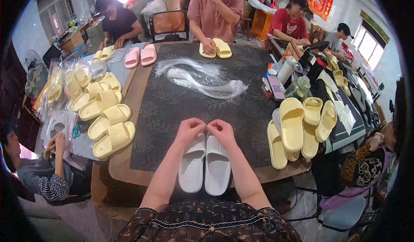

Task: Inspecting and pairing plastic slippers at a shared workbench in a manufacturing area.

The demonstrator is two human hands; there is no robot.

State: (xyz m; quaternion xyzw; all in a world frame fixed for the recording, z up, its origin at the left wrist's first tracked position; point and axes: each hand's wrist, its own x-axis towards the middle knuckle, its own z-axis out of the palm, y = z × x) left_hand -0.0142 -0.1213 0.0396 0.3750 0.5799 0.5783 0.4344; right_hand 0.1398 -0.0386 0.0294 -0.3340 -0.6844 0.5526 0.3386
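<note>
A pair of white ribbed slide slippers lies side by side at the table's near edge, heels toward me. My left hand is closed in a pinch over the toe of the left slipper. Over the right slipper's toe, my right hand pinches too, its fingertips almost meeting the left ones. Whatever the fingertips hold, if anything, is too small to make out. Beyond my hands, a bundle of thin clear plastic strands curves across the dark patterned cloth.
Yellow slippers line the left side, some bagged in clear plastic. More yellow slippers pile up at the right, by a glass jar and a phone. Pink slippers sit far left. Co-workers surround the table; one touches yellow slippers.
</note>
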